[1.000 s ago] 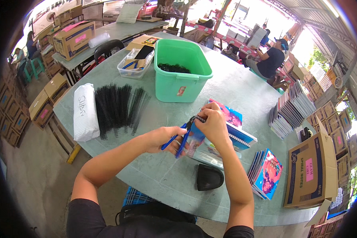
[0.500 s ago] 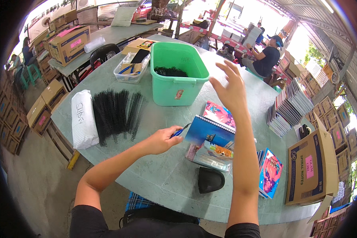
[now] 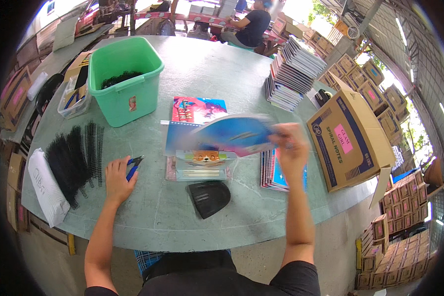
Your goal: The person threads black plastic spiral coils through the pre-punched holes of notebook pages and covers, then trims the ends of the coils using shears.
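Observation:
My right hand point(image 3: 290, 140) grips the right end of a blue notebook point(image 3: 232, 132), which is lifted, curved and blurred by motion. Beneath it lies a blue sheet or cover with a row of holes along its top edge; whether the two are joined I cannot tell. Resting on the table at the left, my left hand point(image 3: 119, 180) is closed around blue-handled cutting pliers point(image 3: 132, 170), jaws pointing right. A pink-and-blue notebook point(image 3: 197, 108) lies behind the blue one. In front is a stack of notebooks with a cartoon animal cover point(image 3: 205, 159). Closer to me sits a black wedge-shaped object point(image 3: 209, 198).
A green bin point(image 3: 128, 101) with black coils stands at the back left, beside a clear tool tub point(image 3: 74, 101). Black plastic spirals point(image 3: 71, 158) and a white wrapped pack point(image 3: 48, 190) lie left. Right are notebook stacks point(image 3: 291, 74) and an open carton point(image 3: 348, 138). A person point(image 3: 251, 27) sits beyond.
My left hand with the pliers has moved away from the notebook, down to the table at the left. My right hand has come down and taken the blue notebook's right end. The view has swung right.

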Tool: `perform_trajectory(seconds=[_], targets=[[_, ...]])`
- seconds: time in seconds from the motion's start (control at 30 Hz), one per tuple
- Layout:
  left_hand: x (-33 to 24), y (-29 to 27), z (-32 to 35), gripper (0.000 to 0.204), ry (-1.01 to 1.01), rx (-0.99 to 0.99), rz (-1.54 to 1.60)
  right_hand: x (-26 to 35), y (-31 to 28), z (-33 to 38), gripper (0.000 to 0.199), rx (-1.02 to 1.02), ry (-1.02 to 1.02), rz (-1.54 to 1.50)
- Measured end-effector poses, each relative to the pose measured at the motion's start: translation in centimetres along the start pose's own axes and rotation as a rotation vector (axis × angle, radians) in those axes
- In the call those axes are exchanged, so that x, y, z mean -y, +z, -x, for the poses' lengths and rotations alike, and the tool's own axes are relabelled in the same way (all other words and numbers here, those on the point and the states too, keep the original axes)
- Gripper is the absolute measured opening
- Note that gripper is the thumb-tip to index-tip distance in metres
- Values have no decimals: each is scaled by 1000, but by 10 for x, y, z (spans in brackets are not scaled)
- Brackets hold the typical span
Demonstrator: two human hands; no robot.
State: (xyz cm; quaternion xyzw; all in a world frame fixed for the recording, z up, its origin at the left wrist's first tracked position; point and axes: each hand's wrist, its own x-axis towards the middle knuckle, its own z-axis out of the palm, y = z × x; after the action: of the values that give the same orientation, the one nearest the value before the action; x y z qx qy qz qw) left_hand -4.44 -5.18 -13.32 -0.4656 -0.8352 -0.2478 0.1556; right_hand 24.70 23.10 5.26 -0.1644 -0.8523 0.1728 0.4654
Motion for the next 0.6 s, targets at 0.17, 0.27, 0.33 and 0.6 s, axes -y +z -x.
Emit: perform_trajectory(seconds=[0.17,0.27,0.33,0.6], targets=[[-4,1,2,51,-18,19,33,-49,-117,2,22,-96,187,-221],[-5,1,-1,51,-19,22,33,-69,-144,19,21,-467,228,118],[-3,0,2,51,-29,32,16,-66,-151,13,21,-331,213,572],[-6,1,0,52,-20,47,5,-141,-31,65,29,437,516,799]])
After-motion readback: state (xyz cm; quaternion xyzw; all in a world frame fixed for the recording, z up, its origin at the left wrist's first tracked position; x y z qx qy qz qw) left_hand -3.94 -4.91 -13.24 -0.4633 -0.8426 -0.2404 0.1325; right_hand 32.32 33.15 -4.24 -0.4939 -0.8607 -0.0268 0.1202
